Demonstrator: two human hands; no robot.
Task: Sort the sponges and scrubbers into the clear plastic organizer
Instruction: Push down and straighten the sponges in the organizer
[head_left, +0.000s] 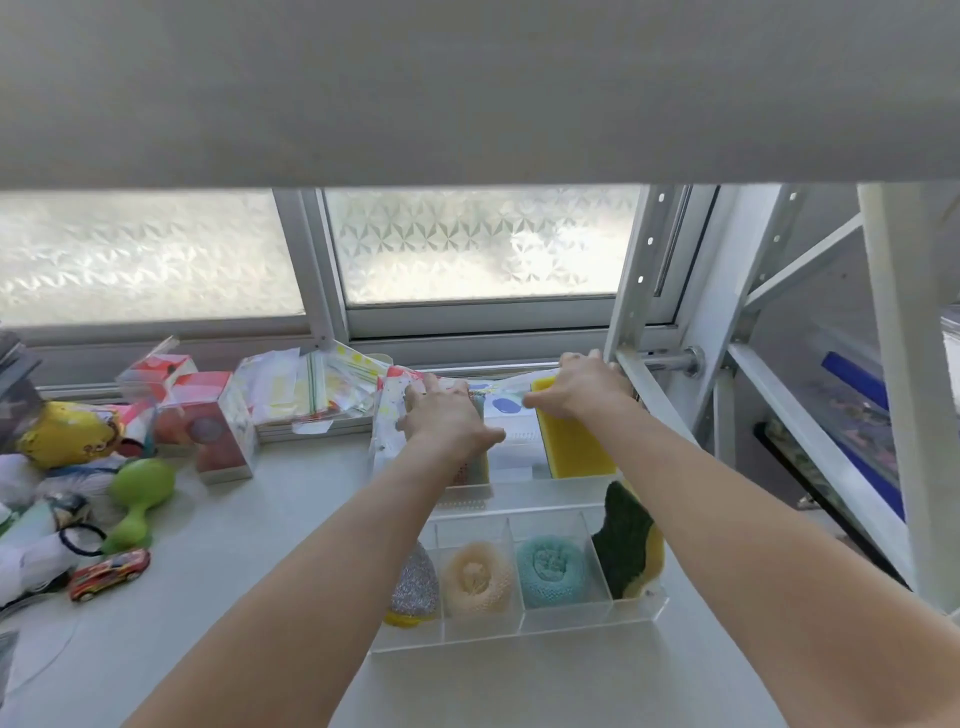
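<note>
Clear plastic organizer (566, 621): mesh scrubbers near; right hand (584, 387) grips spongy yellow block (576, 441); left hand (447, 418) spread on packaging (387, 415)

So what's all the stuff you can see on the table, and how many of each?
clear organizer: 1, see-through, near middle of the table
sparkly scrubber: 1, silver with yellow base, leftmost front slot
round mesh scrubber: 1, peach, second slot
round mesh scrubber: 1, teal, third slot
sponge: 1, dark green and yellow, rightmost slot
big sponge: 1, yellow, behind the organizer under the right hand
plastic packets: a pile, count unclear, by the window
boxes: at least 2, red and clear, left
toy car: 1, red, left edge
green toy: 1, left
hair tie: 1, black, left
hands: left hand and right hand, reaching to the back packets
</note>
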